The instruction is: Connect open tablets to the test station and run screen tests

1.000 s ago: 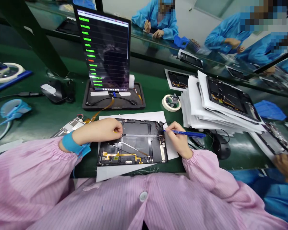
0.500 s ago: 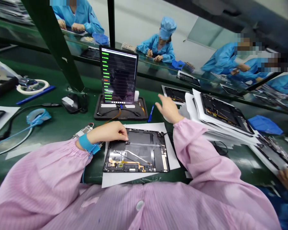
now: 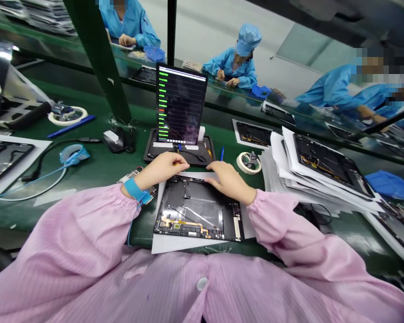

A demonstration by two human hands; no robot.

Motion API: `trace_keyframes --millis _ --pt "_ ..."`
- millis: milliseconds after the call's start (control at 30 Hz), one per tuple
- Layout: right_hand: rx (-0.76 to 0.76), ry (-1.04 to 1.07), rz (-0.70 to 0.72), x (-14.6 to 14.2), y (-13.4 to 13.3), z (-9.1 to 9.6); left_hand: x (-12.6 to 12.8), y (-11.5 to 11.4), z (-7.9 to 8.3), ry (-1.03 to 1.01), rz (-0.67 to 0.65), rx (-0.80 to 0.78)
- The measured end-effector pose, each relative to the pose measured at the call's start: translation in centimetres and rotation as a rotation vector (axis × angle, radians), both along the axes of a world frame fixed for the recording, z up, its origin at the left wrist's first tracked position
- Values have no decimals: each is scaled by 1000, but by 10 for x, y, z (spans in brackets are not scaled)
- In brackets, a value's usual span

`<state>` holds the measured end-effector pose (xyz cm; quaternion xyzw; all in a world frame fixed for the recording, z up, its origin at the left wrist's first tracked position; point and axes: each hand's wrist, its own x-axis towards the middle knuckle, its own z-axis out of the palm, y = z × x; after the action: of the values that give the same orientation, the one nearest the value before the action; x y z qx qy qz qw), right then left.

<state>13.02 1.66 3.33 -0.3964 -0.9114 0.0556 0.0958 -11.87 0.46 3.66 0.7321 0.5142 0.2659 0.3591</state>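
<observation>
An open tablet housing (image 3: 202, 204), its battery, ribbon cables and orange flex strips exposed, lies on a sheet of white paper (image 3: 168, 246) in front of me. My left hand (image 3: 163, 169), wearing a blue wrist strap (image 3: 136, 190), is above the housing's far left edge. Its thumb and fingers are pinched together, and whatever is between them is too small to make out. My right hand (image 3: 230, 180) hovers over the far right corner, thumb and forefinger apart, holding nothing visible. Just beyond the hands, a lit tablet screen (image 3: 182, 105) stands upright in a black tray (image 3: 150, 157).
A tape roll (image 3: 249, 162) and blue pen (image 3: 221, 153) lie past my right hand. Tablet housings layered with paper (image 3: 283, 175) are stacked at the right. To the left are a black mouse (image 3: 116, 140), cables and a blue strap (image 3: 74, 154). Co-workers (image 3: 245, 58) sit opposite.
My right hand has come back from beside the paper stack to the housing, uncovering the tape roll. My left hand has shifted to the housing's far edge. The view has turned slightly left.
</observation>
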Motion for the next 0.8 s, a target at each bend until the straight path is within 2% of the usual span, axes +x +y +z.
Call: trace_keyframes --millis 133,200,267,333,400,500,600,667,700,767,800 --pt "-85 -7 -69 -5 -9 -23 1 1 -2 -56 53 33" --pt "-87 32 -104 -7 -7 -31 -1 2 -1 -136 143 66" --pt "-68 75 -151 -10 -9 -36 -5 4 -1 -274 291 117" --pt "-76 132 -191 -10 -13 -37 -9 6 0 -442 437 160" --pt "-100 182 -199 -7 -18 -36 -13 8 3 -604 528 183" --pt "-139 464 -180 7 -10 -25 -17 10 8 -781 588 195" --pt "-71 867 -230 29 32 -2 -16 9 12 -831 600 210" --pt "49 1024 -370 44 79 20 -13 7 12 -803 573 203" --pt "111 1110 -501 51 106 30 -11 7 12 -780 550 192" --pt "131 1100 -725 59 157 50 -8 6 10 -727 502 162" --pt "126 1071 -773 60 180 58 -6 6 9 -700 481 147"
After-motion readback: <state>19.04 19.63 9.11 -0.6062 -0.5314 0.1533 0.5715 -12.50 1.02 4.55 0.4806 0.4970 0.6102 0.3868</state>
